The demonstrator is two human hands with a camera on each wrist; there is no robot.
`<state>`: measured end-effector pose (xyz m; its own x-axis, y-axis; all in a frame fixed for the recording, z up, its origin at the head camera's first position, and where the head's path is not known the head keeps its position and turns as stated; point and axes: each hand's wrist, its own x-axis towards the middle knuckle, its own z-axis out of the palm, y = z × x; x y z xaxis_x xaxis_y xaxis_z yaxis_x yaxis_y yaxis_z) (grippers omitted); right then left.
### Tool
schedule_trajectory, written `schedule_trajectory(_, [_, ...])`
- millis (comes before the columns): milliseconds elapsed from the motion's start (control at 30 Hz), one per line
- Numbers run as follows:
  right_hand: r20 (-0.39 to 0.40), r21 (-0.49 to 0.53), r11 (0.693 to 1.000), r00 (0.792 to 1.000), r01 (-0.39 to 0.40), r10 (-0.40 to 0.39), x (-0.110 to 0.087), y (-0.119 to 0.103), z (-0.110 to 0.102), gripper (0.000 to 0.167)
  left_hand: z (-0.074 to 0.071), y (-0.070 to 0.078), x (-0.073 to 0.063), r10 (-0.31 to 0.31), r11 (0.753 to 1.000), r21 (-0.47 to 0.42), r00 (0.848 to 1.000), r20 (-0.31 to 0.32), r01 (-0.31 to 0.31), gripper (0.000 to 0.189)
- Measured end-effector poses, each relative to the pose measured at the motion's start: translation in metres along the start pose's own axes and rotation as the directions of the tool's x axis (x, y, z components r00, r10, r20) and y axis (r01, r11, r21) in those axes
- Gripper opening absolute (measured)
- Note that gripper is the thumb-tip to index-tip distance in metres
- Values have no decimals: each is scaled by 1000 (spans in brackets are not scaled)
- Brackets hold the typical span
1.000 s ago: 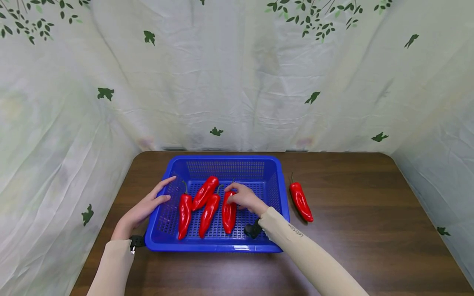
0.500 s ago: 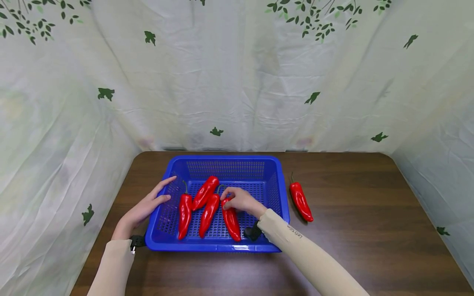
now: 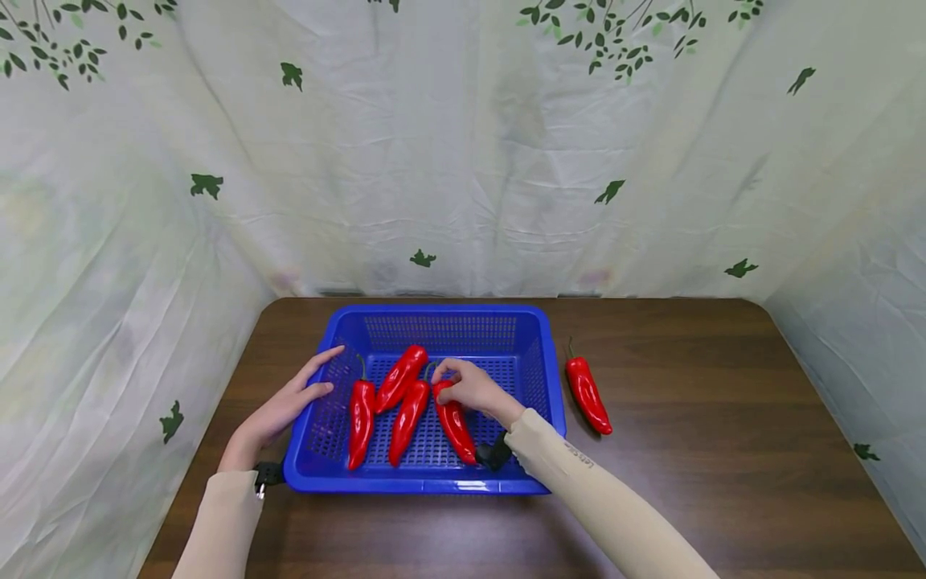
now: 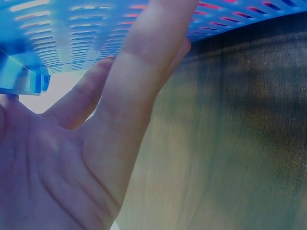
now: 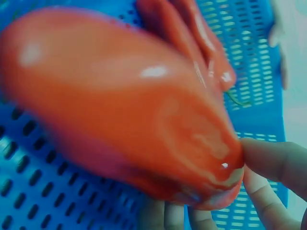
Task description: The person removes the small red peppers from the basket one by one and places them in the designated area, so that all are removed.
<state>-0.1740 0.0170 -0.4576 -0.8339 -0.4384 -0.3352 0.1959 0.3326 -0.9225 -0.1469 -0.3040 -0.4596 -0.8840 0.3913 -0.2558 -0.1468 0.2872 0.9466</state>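
My right hand pinches a red chili pepper at its stem end, inside the blue basket. That pepper slants down to the right, its tip by the black wrist camera; the right wrist view shows it large, with thumb and fingers at one end. Left of it, several more red peppers lie on the basket floor. My left hand rests on the basket's left side, fingers extended over the rim. From below, the left wrist view shows its straight fingers against the slotted wall.
Another red pepper lies on the brown wooden table, just right of the basket. A pale cloth with leaf prints hangs behind the table and along both sides.
The pepper in my right hand has swung, its lower tip moving right toward the wrist. My right hand has shifted slightly left; the left hand and the other peppers stay put.
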Motion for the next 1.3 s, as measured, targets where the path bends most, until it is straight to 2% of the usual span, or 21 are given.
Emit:
schedule_trajectory(167, [13,101,995,1000,-20,19,-3,-5,-5,26,1,1,0,7,1000,-15,1000,2,-7,59])
schedule_trajectory(533, [-28,156,985,997,79,-76,-10,-12,-17,27,0,0,1,3,1000,-18,1000,1,-3,59])
schedule_trajectory(833, [-85,206,974,993,98,-82,-18,-19,-33,29,1,1,0,4,1000,-13,1000,-3,-4,58])
schedule_trajectory(1067, [-86,258,959,991,119,-100,-25,-22,-44,31,1,-2,0,-10,1000,-16,1000,-7,9,58])
schedule_trajectory(1300, [-72,244,962,992,119,-104,-34,-27,-55,39,1,-1,0,-11,1000,-17,1000,-20,11,58])
